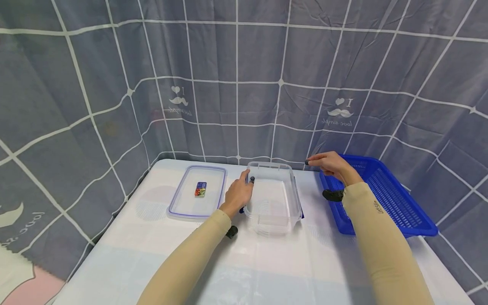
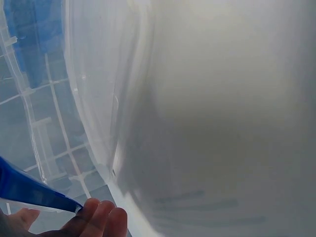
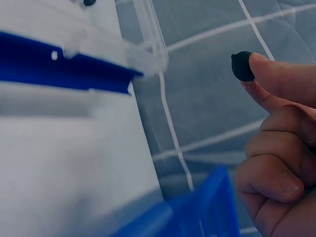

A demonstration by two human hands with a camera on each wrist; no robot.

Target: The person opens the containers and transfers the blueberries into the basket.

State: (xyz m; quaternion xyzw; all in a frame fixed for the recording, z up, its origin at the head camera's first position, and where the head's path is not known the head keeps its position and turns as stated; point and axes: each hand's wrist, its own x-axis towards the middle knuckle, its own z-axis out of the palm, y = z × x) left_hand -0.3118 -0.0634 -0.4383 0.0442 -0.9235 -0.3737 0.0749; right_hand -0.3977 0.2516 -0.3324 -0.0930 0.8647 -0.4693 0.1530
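My right hand [image 1: 331, 164] pinches a small black round piece [image 3: 242, 66] between thumb and index fingertip. The piece has a tiny nub on its side, and the other fingers of that hand curl into the palm. My left hand [image 1: 239, 192] is at the left rim of a clear plastic container [image 1: 272, 224], with another small black round piece [image 1: 252, 179] between its thumb and index tips. In the left wrist view, fingertips [image 2: 116, 222] show beside the container's blue latch [image 2: 34, 192], which covers part of the hand. The container stands without its lid.
The clear lid [image 1: 183, 214] with a blue-purple edge lies left of the container, bearing a small colourful label [image 1: 200, 189]. A blue perforated basket [image 1: 415, 228] stands at the right under my forearm. A grey checked curtain [image 1: 259, 106] borders the back of the white table [image 1: 244, 271].
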